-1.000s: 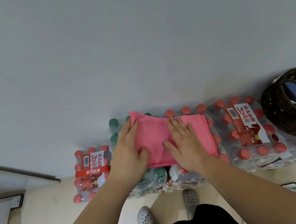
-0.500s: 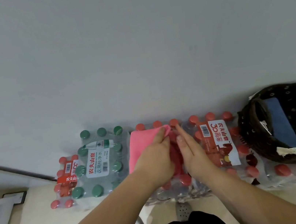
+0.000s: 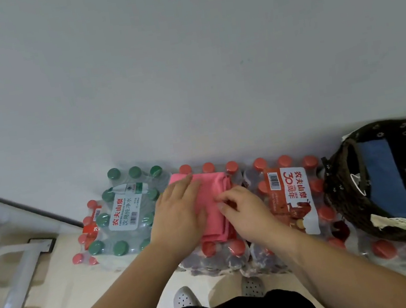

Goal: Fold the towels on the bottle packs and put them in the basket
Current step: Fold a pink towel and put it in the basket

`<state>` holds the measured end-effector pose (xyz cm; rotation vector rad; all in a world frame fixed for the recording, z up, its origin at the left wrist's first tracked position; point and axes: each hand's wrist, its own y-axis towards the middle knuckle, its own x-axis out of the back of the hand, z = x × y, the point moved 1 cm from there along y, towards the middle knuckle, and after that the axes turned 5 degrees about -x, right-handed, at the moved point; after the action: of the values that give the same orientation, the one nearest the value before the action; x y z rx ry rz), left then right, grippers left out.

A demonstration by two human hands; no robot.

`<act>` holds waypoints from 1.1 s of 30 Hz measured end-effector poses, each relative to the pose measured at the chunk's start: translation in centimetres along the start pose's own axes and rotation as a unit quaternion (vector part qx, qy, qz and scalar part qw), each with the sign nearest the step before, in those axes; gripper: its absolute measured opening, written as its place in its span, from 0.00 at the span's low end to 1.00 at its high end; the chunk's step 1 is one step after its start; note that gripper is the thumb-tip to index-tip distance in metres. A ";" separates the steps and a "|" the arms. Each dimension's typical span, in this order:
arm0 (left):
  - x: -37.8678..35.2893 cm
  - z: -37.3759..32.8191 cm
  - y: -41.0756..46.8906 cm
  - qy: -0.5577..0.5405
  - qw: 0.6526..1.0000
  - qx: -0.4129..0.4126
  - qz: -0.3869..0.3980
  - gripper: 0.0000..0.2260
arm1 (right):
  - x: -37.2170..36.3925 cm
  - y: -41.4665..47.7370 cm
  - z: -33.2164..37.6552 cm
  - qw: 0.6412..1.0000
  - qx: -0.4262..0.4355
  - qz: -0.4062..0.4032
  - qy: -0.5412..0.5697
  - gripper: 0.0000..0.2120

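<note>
Left hand (image 3: 178, 210) flat, pressing pink towel (image 3: 215, 215) on bottle pack (image 3: 212, 248) | right hand (image 3: 247, 210) pinches its folded edge | step: folding, seems nearly finished | next: you carry it into basket (image 3: 339, 199), right of that hand

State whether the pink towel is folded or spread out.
Folded: the pink towel is a narrow strip with layered edges showing at one side.

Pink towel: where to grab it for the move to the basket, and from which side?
Pinch the pink towel at its right long edge, coming from the basket side, thumb under. Its layers stack there, lying flat on the red-cap bottle pack, so one pinch should catch them all.
</note>
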<state>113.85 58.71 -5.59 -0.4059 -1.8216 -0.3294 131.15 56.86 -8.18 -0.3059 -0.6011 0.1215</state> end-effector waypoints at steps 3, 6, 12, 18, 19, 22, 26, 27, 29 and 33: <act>-1.0 -0.4 0.8 0.065 0.996 -0.012 0.066 0.32 | 0.6 -0.1 -0.2 0.999 0.001 -0.022 -0.029 0.11; -2.9 -1.5 1.5 0.107 0.985 -0.023 0.133 0.34 | 1.4 -0.3 0.0 0.995 -0.007 -0.044 -0.094 0.11; -4.9 -2.1 1.4 0.119 0.979 -0.006 0.168 0.35 | 2.1 0.1 1.6 0.968 0.118 -0.123 -0.182 0.11; -4.3 -0.3 0.6 -0.004 0.997 -0.035 0.073 0.31 | 0.4 0.7 1.2 0.942 0.156 -0.044 -0.294 0.32; -3.9 0.4 -0.1 -0.045 0.998 -0.040 0.028 0.30 | 0.0 0.6 1.0 0.937 0.154 -0.031 -0.312 0.33; -2.9 3.1 -2.5 -0.113 0.990 -0.005 -0.085 0.27 | -1.2 0.7 0.7 0.918 0.168 -0.018 -0.359 0.34; -2.2 4.6 -2.9 -0.161 0.976 0.136 -0.054 0.29 | -2.5 1.6 0.4 0.878 0.218 0.028 -0.424 0.33; -2.1 4.7 -2.4 -0.185 0.970 0.154 -0.036 0.29 | -2.7 1.8 0.2 0.870 0.221 0.039 -0.438 0.33; -2.1 4.9 -1.2 -0.218 0.960 0.173 -0.025 0.26 | -2.8 2.2 -0.3 0.867 0.221 0.046 -0.445 0.34; -1.8 5.0 0.9 -0.212 0.957 0.197 0.008 0.16 | -2.8 2.2 -0.2 0.867 0.205 0.054 -0.450 0.35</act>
<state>110.44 61.45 -8.69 -0.2195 -2.2401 0.1498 128.93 58.27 -10.58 0.1650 -1.4622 0.5109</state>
